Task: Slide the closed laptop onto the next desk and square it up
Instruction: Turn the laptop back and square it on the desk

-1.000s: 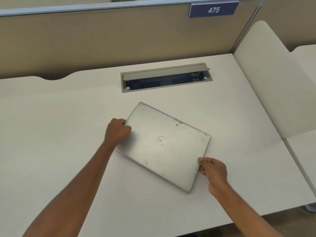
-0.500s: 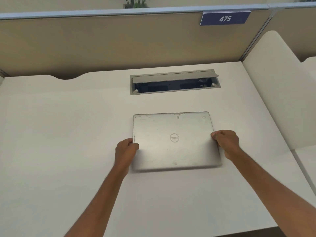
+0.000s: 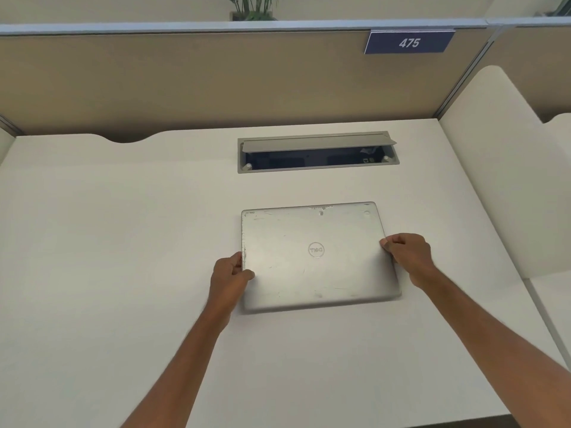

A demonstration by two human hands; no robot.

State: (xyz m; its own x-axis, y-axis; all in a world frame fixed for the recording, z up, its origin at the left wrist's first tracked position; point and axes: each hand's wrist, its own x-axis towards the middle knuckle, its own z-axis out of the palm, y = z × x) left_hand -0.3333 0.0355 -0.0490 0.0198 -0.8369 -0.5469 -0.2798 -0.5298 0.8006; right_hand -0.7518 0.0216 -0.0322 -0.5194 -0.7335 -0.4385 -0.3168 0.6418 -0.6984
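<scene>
A closed silver laptop (image 3: 315,257), scuffed and with a round logo on its lid, lies flat on the white desk (image 3: 123,257). Its edges run parallel to the desk's edges. My left hand (image 3: 230,274) grips the laptop's left edge, thumb on the lid. My right hand (image 3: 408,257) holds the right edge with curled fingers. Both forearms reach in from the bottom of the view.
An open grey cable hatch (image 3: 316,152) is set into the desk just behind the laptop. A tan partition (image 3: 185,81) with a blue sign "475" (image 3: 409,42) closes the back. A white side divider (image 3: 500,168) stands at the right, another desk (image 3: 556,304) beyond it.
The laptop has turned from a diagonal lie to square with the desk. Both hands shifted from its corners to the middle of its left and right edges.
</scene>
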